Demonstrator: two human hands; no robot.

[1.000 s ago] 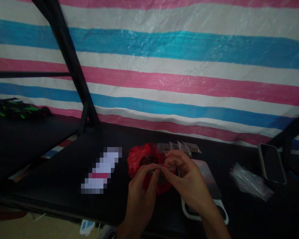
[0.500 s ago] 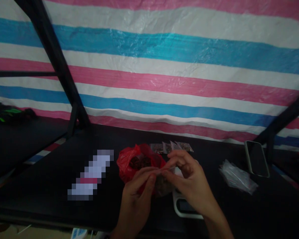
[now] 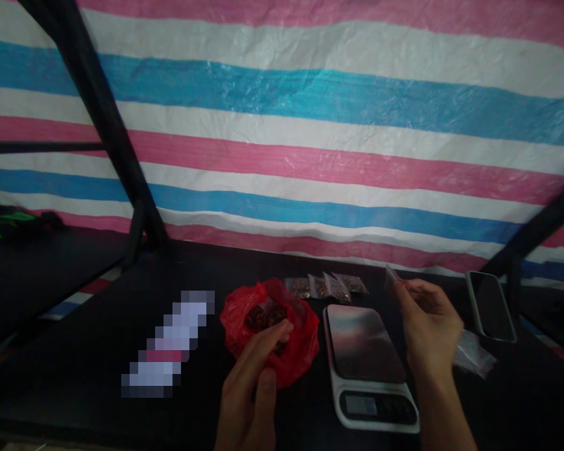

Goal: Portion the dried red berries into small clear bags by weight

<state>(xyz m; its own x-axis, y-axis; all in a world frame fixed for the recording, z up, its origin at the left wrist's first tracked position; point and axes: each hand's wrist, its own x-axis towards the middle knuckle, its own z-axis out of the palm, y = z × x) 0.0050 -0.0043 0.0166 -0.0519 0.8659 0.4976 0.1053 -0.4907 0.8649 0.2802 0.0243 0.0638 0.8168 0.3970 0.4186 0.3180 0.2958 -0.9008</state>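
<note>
My right hand [image 3: 430, 322] is raised to the right of the digital scale [image 3: 366, 344], its fingers pinched on a small clear plastic bag [image 3: 391, 275]. What that bag contains is mostly hidden by the fingers. My left hand [image 3: 254, 376] holds nothing, fingers stretched and thumb apart, over the front of the red plastic bag [image 3: 305, 360]. Dark reddish-brown pieces [image 3: 257, 317] lie inside the red bag's opening. Behind the scale sit several small filled clear bags [image 3: 336, 288] in a row. The bare metal plate of the scale faces up, its display toward me.
Clear plastic bags [image 3: 474, 356] lie partly behind my right wrist, with a phone [image 3: 491, 307] beyond them. A blurred-out pale strip [image 3: 169, 347] is on the left of the black table [image 3: 98, 313]. Black frame posts [image 3: 108, 125] and a striped sheet [image 3: 319, 138] stand behind.
Both hands were together on a small clear bag before the red bag. Now they are apart: my right hand has carried the small bag right, my left has let go. The scale is uncovered.
</note>
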